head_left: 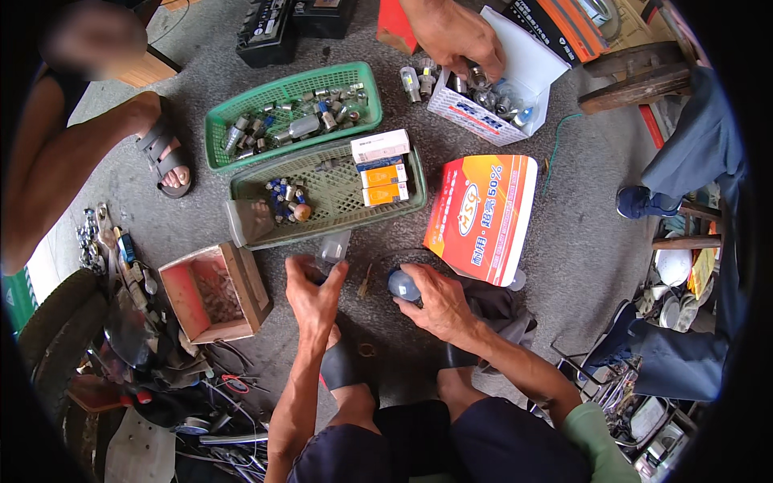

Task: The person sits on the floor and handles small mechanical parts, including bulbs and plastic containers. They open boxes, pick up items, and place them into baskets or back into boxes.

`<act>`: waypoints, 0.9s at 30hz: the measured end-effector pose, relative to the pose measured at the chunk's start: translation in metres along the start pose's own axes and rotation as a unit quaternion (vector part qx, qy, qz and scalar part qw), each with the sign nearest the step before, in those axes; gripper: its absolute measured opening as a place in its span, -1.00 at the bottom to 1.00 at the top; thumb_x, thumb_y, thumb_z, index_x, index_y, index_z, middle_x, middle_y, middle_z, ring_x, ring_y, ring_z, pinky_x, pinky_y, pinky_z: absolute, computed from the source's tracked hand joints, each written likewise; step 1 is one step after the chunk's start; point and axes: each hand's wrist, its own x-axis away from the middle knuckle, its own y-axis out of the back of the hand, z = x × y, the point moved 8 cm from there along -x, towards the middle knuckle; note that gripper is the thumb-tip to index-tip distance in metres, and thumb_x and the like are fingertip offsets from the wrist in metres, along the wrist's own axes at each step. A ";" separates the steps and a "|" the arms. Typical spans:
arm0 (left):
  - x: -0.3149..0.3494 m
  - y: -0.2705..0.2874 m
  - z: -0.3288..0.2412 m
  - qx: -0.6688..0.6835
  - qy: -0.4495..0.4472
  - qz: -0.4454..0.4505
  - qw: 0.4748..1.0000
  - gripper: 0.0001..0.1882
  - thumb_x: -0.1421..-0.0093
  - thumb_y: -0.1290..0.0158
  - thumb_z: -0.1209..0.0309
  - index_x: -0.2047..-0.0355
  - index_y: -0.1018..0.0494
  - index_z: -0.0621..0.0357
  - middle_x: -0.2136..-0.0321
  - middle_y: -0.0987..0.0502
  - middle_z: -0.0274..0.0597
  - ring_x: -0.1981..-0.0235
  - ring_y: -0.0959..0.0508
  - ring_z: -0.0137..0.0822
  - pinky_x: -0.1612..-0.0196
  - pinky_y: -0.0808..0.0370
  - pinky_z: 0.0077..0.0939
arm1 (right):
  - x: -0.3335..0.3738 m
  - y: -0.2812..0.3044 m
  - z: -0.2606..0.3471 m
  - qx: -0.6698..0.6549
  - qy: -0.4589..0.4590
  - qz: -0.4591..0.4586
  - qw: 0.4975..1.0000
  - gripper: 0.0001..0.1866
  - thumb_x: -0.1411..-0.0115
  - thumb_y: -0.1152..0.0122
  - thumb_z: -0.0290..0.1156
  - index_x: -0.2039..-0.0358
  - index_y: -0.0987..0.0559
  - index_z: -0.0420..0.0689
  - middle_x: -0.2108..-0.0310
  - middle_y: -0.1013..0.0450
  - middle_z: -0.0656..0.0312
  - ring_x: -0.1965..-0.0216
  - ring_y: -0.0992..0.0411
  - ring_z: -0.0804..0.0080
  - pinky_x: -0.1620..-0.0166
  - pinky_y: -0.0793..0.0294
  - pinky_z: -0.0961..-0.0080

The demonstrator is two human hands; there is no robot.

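My right hand [439, 304] grips a bulb with a rounded blue-grey glass [403, 286], held low over the ground in front of my knees. My left hand [312, 294] closes on a small clear plastic case [333, 246], which sticks up past the thumb toward the nearer basket. That green basket [338, 229] contains blue-based bulbs [283, 196] and small orange and white boxes [385, 175]. Beyond it, another green basket [211, 137] carries many loose bulbs. A red and orange carton [481, 217] lies right of the baskets.
Another person's hand [463, 40] reaches into a white box [535, 56] of bulbs. An open carton with a red inside [254, 290] stands at left, beside tools and tyres [64, 318]. Dark batteries [266, 36] sit far back. Other people's legs flank the space.
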 end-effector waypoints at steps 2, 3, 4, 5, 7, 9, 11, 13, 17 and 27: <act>-0.004 -0.015 -0.018 -0.121 0.038 0.059 0.990 -0.35 0.01 -0.36 0.17 0.04 -0.35 0.27 0.38 -0.61 0.16 0.32 -0.64 0.11 0.23 -0.52 -0.09 | 0.003 0.004 -0.007 -0.091 -0.068 -0.003 0.994 -0.36 -0.12 -0.44 -0.31 -0.14 -0.36 -0.22 0.18 -0.52 0.02 0.26 -0.58 0.15 0.20 -0.59 0.32; -0.007 -0.017 -0.017 -0.138 0.004 0.041 0.990 -0.37 0.00 -0.36 0.14 0.06 -0.37 0.28 0.44 -0.59 0.08 0.41 -0.61 0.04 0.28 -0.50 -0.14 | 0.002 0.006 -0.004 -0.164 -0.134 0.017 0.977 -0.37 -0.15 -0.43 -0.29 -0.15 -0.36 -0.23 0.20 -0.53 0.02 0.29 -0.59 0.21 0.23 -0.60 0.34; -0.009 -0.018 -0.017 -0.155 -0.030 0.023 0.987 -0.38 0.00 -0.35 0.11 0.08 -0.39 0.28 0.50 -0.58 0.00 0.49 -0.57 -0.02 0.34 -0.48 -0.18 | 0.003 0.003 -0.005 -0.236 -0.199 0.038 0.950 -0.37 -0.18 -0.41 -0.27 -0.16 -0.35 -0.23 0.22 -0.54 0.03 0.32 -0.60 0.27 0.26 -0.60 0.37; -0.008 -0.018 -0.011 -0.150 -0.029 0.034 0.988 -0.40 -0.01 -0.34 0.12 0.09 -0.41 0.29 0.46 -0.59 0.06 0.42 -0.60 0.02 0.29 -0.50 -0.15 | 0.007 -0.004 -0.006 -0.325 -0.201 0.027 0.924 -0.39 -0.29 -0.29 -0.14 -0.20 -0.33 -0.23 0.28 -0.52 0.10 0.41 -0.55 0.44 0.36 -0.57 0.48; -0.011 -0.023 -0.012 -0.140 -0.035 0.059 0.988 -0.43 -0.03 -0.32 0.14 0.10 -0.43 0.31 0.37 -0.61 0.19 0.29 -0.64 0.10 0.19 -0.52 -0.09 | 0.011 -0.017 -0.012 -0.515 -0.289 0.063 0.804 -0.40 -0.34 -0.20 -0.08 -0.21 -0.33 -0.21 0.31 -0.51 0.14 0.46 -0.52 0.44 0.38 -0.54 0.50; -0.007 -0.024 -0.013 -0.082 -0.005 0.104 0.991 -0.46 -0.06 -0.29 0.12 0.15 -0.46 0.33 0.39 -0.61 0.16 0.32 -0.64 0.02 0.21 -0.52 -0.13 | 0.013 -0.024 -0.005 -0.642 -0.332 0.091 0.685 -0.41 -0.41 -0.03 0.01 -0.25 -0.31 -0.17 0.29 -0.48 0.16 0.45 -0.48 0.43 0.39 -0.51 0.51; -0.003 -0.025 -0.009 -0.020 0.037 0.150 0.988 -0.48 -0.09 -0.26 0.10 0.21 -0.49 0.38 0.44 -0.59 0.02 0.39 -0.56 -0.22 0.26 -0.48 -0.27 | 0.010 -0.018 -0.001 -0.632 -0.303 0.085 0.709 -0.43 -0.42 -0.03 -0.03 -0.26 -0.30 -0.17 0.23 -0.47 0.16 0.38 -0.49 0.42 0.35 -0.52 0.49; 0.005 -0.024 -0.005 0.039 0.078 0.171 0.981 -0.47 -0.10 -0.26 0.10 0.19 -0.49 0.39 0.46 -0.57 -0.06 0.40 -0.50 -0.29 0.27 -0.46 -0.31 | 0.002 -0.004 0.010 -0.597 -0.269 0.093 0.750 -0.44 -0.43 -0.03 -0.10 -0.29 -0.27 -0.16 0.15 -0.44 0.18 0.26 -0.48 0.46 0.30 -0.53 0.50; 0.020 -0.034 0.011 0.145 0.090 0.158 0.973 -0.49 -0.10 -0.32 0.17 0.16 -0.47 0.38 0.47 -0.58 -0.12 0.41 -0.51 -0.37 0.29 -0.48 -0.36 | -0.018 0.024 0.037 -0.540 -0.163 0.110 0.819 -0.41 -0.43 -0.05 -0.15 -0.36 -0.20 -0.13 0.13 -0.43 0.23 0.24 -0.42 0.54 0.23 -0.48 0.57; 0.024 -0.032 -0.014 -0.158 -0.108 0.112 0.975 -0.42 -0.05 -0.22 0.37 -0.10 -0.39 0.22 0.03 -0.51 0.13 0.05 -0.53 0.08 0.02 -0.47 -0.10 | -0.067 0.081 0.063 -0.424 -0.075 0.045 0.901 -0.40 -0.39 -0.11 -0.12 -0.33 -0.27 -0.13 0.03 -0.40 0.23 0.15 -0.38 0.57 0.07 -0.42 0.57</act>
